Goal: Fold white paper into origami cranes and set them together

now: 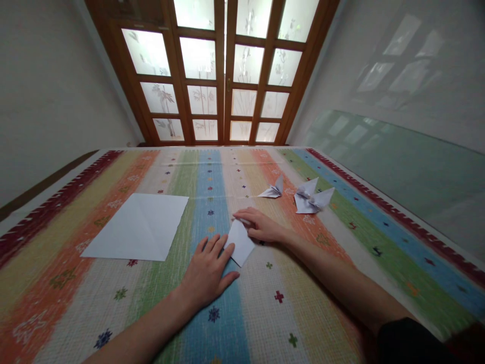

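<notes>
A small piece of folded white paper (241, 244) lies on the striped cloth between my hands. My left hand (209, 268) rests flat and open, its fingers apart, with the fingertips on the paper's left edge. At the upper right edge, my right hand (261, 225) is closed on the paper, thumb and fingers pinching near its top corner. The thumb and fingers partly hide that corner. Beyond my right hand stand a folded paper crane (273, 190) and, to its right, more folded white paper with pointed wings (312, 197).
A flat white sheet of paper (138, 227) lies to the left on the striped tablecloth (151, 313). Past the table's far edge is a wooden door with frosted panes (202, 101). A glass panel (397, 156) leans along the right wall.
</notes>
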Demonstrator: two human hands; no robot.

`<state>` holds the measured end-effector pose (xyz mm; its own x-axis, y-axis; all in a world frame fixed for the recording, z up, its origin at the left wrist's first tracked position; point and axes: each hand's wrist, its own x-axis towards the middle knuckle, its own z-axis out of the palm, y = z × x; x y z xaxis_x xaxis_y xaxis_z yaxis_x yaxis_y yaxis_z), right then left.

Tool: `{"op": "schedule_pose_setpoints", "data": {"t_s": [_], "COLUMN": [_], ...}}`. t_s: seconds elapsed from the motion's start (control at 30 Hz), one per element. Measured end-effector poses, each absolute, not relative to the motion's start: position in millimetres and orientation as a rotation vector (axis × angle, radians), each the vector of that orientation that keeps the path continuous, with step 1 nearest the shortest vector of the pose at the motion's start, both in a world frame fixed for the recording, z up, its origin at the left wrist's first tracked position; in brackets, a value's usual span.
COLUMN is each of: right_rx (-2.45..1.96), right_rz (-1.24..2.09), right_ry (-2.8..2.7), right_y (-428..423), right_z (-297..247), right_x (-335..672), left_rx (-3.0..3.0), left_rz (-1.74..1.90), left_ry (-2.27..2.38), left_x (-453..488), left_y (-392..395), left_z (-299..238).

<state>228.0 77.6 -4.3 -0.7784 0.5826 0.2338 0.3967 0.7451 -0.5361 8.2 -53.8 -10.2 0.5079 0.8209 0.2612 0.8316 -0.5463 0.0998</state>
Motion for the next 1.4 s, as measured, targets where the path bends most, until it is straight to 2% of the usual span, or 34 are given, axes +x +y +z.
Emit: {"op": "schedule_pose_setpoints", "data": {"t_s": [0.27,0.4,0.67,1.17,1.4], "right_rx": [-0.889,-1.060,-1.372,-1.266,-1.213], "right_rz": [0.498,0.459,0.602,0.426,0.469], "right_ry": [-2.585,-2.430,-2.199,-2.329,-2.259], "right_y": [63,54,20,57,51], "right_z": [8,10,5,4,-7], "right_x": [241,236,210,207,213], "left_rx": [-2.572,-2.586,-2.743,-2.690,-2.838], "left_rz": [-0.472,-0.624,-0.885,-0.814,-0.787], "left_ry": [-1.471,-1.692,-2.064,-1.998,-1.918], "left_x": [2,-3,-3,-9,-20], "left_y": [-39,-24,1,23,30], "left_z": [5,11,10,8,6]}}
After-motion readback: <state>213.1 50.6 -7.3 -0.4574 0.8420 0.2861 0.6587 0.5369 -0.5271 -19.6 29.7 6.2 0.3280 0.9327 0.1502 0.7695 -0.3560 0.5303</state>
